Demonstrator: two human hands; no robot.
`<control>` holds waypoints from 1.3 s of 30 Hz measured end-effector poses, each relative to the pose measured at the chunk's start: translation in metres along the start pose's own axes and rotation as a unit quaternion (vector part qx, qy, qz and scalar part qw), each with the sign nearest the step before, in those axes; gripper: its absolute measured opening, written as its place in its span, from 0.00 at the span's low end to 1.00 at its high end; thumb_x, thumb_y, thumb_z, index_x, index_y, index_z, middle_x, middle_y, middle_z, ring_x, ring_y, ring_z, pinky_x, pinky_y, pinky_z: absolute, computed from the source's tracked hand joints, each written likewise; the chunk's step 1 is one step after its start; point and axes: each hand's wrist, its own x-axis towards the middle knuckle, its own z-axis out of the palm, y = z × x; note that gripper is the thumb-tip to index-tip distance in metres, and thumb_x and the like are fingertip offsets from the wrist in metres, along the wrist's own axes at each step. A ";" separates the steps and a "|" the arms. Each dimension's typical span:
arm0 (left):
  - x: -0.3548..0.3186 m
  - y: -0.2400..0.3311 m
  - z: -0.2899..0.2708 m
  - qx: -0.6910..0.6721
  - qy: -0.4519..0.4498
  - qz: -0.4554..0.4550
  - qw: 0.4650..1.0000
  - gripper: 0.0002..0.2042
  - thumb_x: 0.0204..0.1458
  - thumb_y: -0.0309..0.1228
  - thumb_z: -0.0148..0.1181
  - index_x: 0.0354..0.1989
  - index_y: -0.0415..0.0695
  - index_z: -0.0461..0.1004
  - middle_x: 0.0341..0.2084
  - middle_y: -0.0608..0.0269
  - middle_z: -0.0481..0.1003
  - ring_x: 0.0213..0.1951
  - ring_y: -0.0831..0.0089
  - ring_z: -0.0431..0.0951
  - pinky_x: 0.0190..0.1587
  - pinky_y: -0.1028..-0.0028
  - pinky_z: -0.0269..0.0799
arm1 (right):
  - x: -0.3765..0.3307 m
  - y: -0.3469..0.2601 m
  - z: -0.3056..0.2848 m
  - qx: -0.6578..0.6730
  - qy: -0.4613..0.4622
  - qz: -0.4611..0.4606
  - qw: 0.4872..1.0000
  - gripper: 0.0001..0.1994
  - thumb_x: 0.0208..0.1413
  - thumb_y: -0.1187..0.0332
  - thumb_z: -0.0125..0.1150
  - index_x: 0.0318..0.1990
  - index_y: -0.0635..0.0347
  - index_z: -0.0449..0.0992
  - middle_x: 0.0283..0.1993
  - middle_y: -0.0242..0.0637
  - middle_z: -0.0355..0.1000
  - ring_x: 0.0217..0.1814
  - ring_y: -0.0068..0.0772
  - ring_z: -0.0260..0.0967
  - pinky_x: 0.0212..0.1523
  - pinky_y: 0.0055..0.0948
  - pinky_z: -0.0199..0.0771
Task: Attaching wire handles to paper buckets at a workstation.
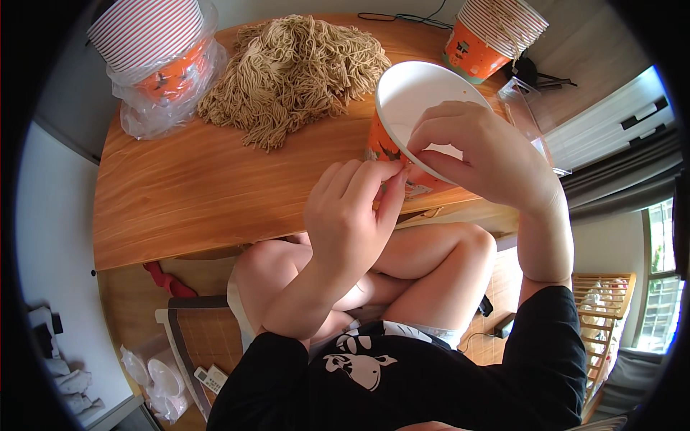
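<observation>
A large orange paper bucket [384,144] with a white inside and a white rolled rim stands tilted toward me at the right part of the table. My left hand [352,205] is at its outer wall just under the near rim, thumb and forefinger pinched together. Whatever lies between those fingertips is too small to make out. My right hand [474,147] reaches over the bucket's mouth, its bent fingers and thumb closed close to the inner side of the same rim spot. What it pinches there is hidden. A heap of tan string lengths [302,72] lies left of the bucket.
Nested bucket stacks stand at the back left [147,36], partly in clear plastic, and at the back right [496,32], with strings over its rims. A thin dark cable [406,18] lies at the far edge. A clear plastic box [521,108] sits right. My crossed legs are below the table edge.
</observation>
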 end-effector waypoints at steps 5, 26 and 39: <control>0.002 0.005 -0.002 -0.013 -0.010 -0.017 1.000 0.06 0.50 0.24 0.68 0.34 0.44 0.77 0.23 0.64 0.75 0.25 0.65 0.74 0.28 0.66 0.69 | -0.001 0.000 -0.002 0.002 -0.015 0.015 1.000 0.04 0.54 0.71 0.63 0.34 0.60 0.80 0.35 0.39 0.77 0.38 0.45 0.75 0.42 0.39 0.72; -0.017 0.012 0.024 -0.586 -0.231 -0.252 0.734 0.12 0.68 0.36 0.53 0.52 0.41 0.70 0.53 0.56 0.75 0.58 0.67 0.74 0.61 0.68 0.68 | -0.071 -0.063 0.088 -0.193 0.420 0.135 0.877 0.13 0.39 0.77 0.70 0.35 0.50 0.83 0.48 0.35 0.75 0.50 0.42 0.68 0.51 0.36 0.69; -0.012 0.003 0.022 -0.544 -0.216 -0.279 0.761 0.06 0.68 0.29 0.53 0.46 0.39 0.72 0.49 0.56 0.79 0.56 0.71 0.76 0.62 0.71 0.69 | -0.086 -0.036 0.144 -0.071 0.458 0.140 0.875 0.18 0.38 0.73 0.74 0.40 0.53 0.78 0.48 0.38 0.72 0.48 0.39 0.66 0.45 0.37 0.64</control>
